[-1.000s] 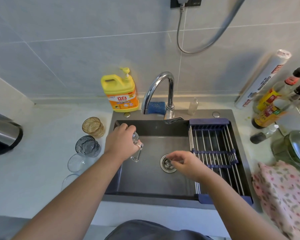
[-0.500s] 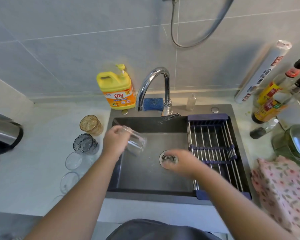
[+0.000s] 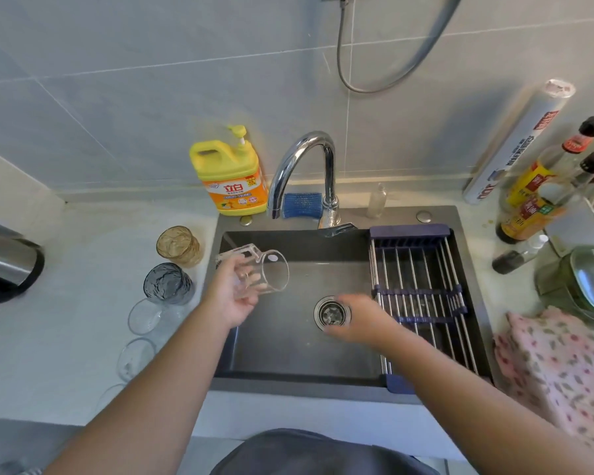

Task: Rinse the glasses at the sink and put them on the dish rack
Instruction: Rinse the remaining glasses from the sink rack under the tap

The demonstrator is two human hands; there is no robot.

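Head view. My left hand (image 3: 232, 298) grips a clear mug (image 3: 271, 274) by its body, fingers curled round the glass. The mug lies on its side in the air, mouth turned right and handle up toward the back left. It hangs over the left part of the sink (image 3: 323, 383), just inside the left rim, which runs under my left wrist.

My right hand (image 3: 359, 322) hovers low over the basin, just right of the drain (image 3: 331, 311), fingers pointing toward it. The hand is blurred, so I cannot tell whether those fingers are curled or straight.

Between my two hands the dark basin floor is open. The faucet (image 3: 302, 159) arches over the back of the basin, behind the mug and apart from it. The rack (image 3: 422, 269) spans the right part of the sink, its bars just beside my right wrist.

On the counter (image 3: 66, 320), near the left rim, stand an amber glass (image 3: 179, 245), a grey glass (image 3: 167, 282) and clear glasses (image 3: 144, 317) in a line running toward me.
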